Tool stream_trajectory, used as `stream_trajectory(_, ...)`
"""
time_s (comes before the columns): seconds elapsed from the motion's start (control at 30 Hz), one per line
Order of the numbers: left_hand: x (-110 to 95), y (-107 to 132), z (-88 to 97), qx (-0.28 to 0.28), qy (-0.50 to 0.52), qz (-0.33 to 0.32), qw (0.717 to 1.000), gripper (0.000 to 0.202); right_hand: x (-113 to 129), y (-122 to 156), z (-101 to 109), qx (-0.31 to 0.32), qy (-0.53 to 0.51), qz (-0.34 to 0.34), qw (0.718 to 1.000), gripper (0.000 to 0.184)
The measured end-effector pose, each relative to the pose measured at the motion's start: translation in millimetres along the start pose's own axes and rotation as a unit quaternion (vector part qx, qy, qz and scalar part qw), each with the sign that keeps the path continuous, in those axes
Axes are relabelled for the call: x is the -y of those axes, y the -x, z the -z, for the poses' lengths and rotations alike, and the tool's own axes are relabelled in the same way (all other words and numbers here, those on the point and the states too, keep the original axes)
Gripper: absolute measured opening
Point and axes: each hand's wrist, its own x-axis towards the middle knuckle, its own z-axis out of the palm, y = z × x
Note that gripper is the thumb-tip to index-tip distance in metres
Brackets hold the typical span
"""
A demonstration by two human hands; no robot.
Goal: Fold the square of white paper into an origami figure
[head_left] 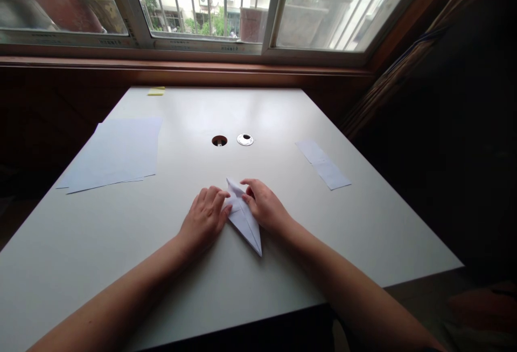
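A folded white paper (244, 222), long and narrow with a pointed near end, lies on the white table between my hands. Creases run along and across its face. My left hand (205, 209) grips its left edge, thumb and curled fingers closed on it. On the opposite side, my right hand (260, 201) holds the right edge near the far end, the thumb on the paper and the index finger bent over it. The far tip rises slightly between the two hands. Part of each edge is hidden by my fingers.
Several loose white sheets (121, 150) lie at the left of the table (181, 298). A creased paper strip (323, 164) rests at the right. Behind my hands are a round cable hole (219, 141) and its metal cover (245, 140). A yellow sticky pad (156, 91) sits at the far edge.
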Motion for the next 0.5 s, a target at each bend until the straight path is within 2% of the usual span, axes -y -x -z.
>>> stream_trajectory(0.13,-5.1,-0.6,3.4,0.028,0.017,-0.05,0.998,0.014,-1.6,2.0,-3.2,-0.013,0.045,0.032,0.998,0.033)
stream_trajectory(0.27,-3.6,-0.2,1.2,0.025,0.046,-0.059,0.997,0.016,-2.8,2.3,-2.6,-0.009,0.075,0.042,0.996,0.038)
stream_trajectory(0.4,1.7,1.4,-1.2,0.031,0.056,-0.075,0.995,0.023,-4.7,0.8,0.7,0.001,0.049,0.04,0.998,0.033)
stream_trajectory(0.5,4.5,1.1,-0.9,0.024,0.064,-0.064,0.996,0.024,-7.6,-0.5,3.1,0.002,0.01,0.016,1.0,0.027)
